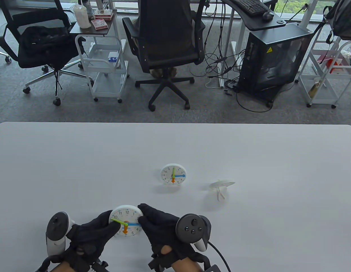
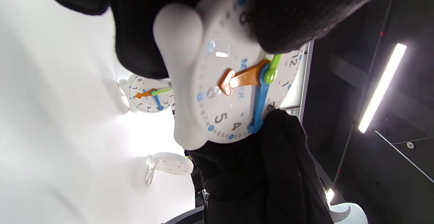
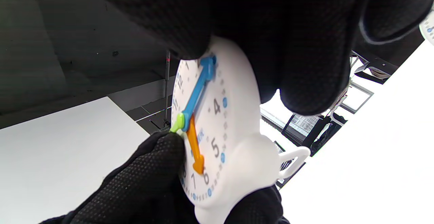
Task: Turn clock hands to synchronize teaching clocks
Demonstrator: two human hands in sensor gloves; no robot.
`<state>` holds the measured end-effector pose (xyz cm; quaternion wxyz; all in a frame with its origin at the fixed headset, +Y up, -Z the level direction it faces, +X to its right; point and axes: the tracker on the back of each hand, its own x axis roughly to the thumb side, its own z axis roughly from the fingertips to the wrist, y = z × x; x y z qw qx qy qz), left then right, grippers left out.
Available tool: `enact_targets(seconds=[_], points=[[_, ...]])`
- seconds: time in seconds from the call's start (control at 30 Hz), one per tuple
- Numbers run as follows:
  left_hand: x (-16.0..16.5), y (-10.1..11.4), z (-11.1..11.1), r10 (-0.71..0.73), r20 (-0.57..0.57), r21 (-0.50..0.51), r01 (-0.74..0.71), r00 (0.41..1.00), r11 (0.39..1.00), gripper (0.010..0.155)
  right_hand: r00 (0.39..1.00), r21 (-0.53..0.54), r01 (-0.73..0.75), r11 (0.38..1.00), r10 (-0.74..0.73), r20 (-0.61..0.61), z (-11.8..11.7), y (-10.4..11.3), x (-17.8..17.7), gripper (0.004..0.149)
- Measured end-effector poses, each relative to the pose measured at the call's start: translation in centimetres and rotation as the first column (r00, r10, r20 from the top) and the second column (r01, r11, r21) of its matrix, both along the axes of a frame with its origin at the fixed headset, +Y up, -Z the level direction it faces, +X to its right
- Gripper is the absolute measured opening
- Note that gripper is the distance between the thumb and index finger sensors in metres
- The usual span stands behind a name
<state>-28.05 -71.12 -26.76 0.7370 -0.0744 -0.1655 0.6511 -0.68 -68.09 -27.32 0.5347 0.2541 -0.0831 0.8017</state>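
My left hand point(image 1: 92, 231) and right hand point(image 1: 160, 225) each had a grip on the round white plastic teaching clock point(image 1: 126, 221), left fingertips point(image 1: 114, 226) on its green pointer point(image 1: 119, 221).

Standing clock point(image 1: 173, 174) and face-down clock point(image 1: 221, 184) block mid-table; surrounding tabletop point(image 1: 79, 158) open.

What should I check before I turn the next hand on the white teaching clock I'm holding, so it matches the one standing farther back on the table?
1. Held white round teaching clock gripped by left hand and right hand: ok.
2. Reference white clock standing mid-table readable: ok.
3. Orange hands both point to 6: ok.
4. Blue hands both point to 3: ok.
5. Green hand near 10, reference at 12: not ok.
6. Left fingers touching green hand: ok.
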Motion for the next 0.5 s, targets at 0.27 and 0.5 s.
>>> enact_targets(seconds=[0.27,0.5], points=[[-0.04,0.03,-0.02,0.008,-0.005,-0.008,-0.008,1.000,1.000,0.053,1.000,0.031,-0.031,0.999,0.031,-0.003,0.23,0.20,-0.30,0.052],[-0.09,0.02,-0.01,0.010,-0.015,-0.014,-0.010,1.000,1.000,0.054,0.998,0.065,-0.057,0.996,0.057,-0.003,0.56,0.54,-0.51,0.052]])
